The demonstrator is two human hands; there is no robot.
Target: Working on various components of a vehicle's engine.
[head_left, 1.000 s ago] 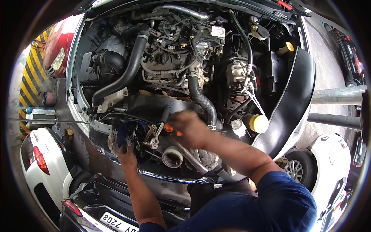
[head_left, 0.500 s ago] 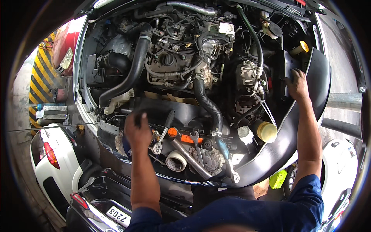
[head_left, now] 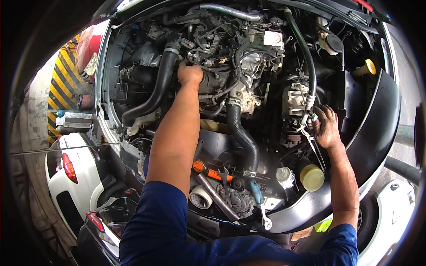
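My left hand (head_left: 191, 75) reaches far into the engine bay, its fingers curled down over the engine top (head_left: 215, 82) beside the thick black intake hose (head_left: 162, 84). What the fingers hold, if anything, is hidden behind the hand. My right hand (head_left: 327, 126) lies with fingers stretched and apart next to the silver compressor-like unit (head_left: 294, 100) and the fitting (head_left: 309, 102) of a long metal pipe. A white cord or strip (head_left: 313, 144) hangs just beside its thumb.
Along the front panel lie an open-ended wrench (head_left: 225, 181), a metal tube (head_left: 216, 196), a tape roll (head_left: 200, 197), a grey rag (head_left: 242, 202) and a blue-handled ratchet (head_left: 257, 195). A yellowish round container (head_left: 312, 177) stands farther right. A ribbed hose (head_left: 244, 142) crosses the middle.
My left hand has moved forward from above the front panel onto the engine. My right hand has come inward and nearer, from the right fender side to the pipe fitting. The view has shifted slightly.
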